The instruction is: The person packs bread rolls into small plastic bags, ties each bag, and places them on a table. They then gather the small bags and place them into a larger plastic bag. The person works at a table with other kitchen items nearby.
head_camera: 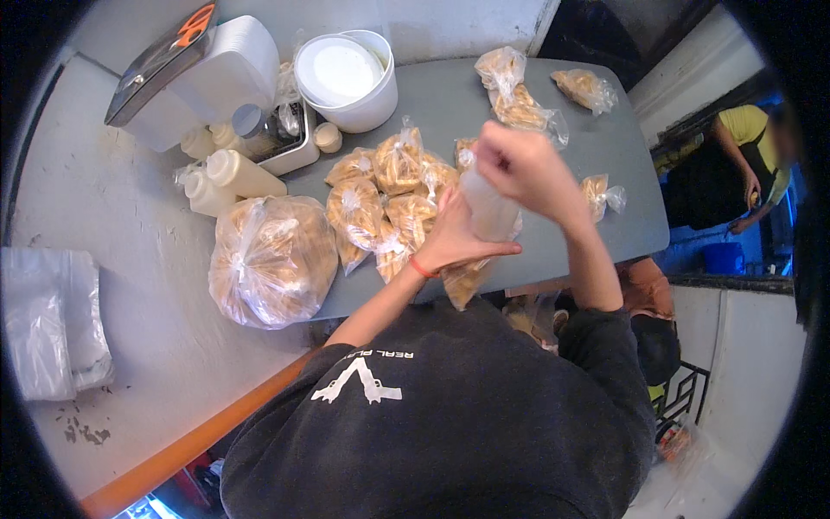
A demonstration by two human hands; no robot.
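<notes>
A translucent plastic bag [487, 209] is between my two hands, above the table's near edge. My right hand [519, 170] is closed in a fist at its upper end. Against the lower part of that bag lies my left hand [454, 230], thumb stretched out to the right; its other fingers are partly hidden. Under my left wrist a clear bag of golden-brown food pieces [468, 283] overhangs the table edge. Just left of my hands sits a cluster of knotted bags [399, 172] with similar contents. A much larger tied bag [272, 263] stands farther left.
On the grey table [622, 214] more filled bags [519, 107] lie right. White tubs [379, 97], squeeze bottles [243, 175] and a container of stacked lids [224, 71] stand at back left. Folded plastic bags [55, 324] lie far left. Another person [742, 149] is beyond an opening.
</notes>
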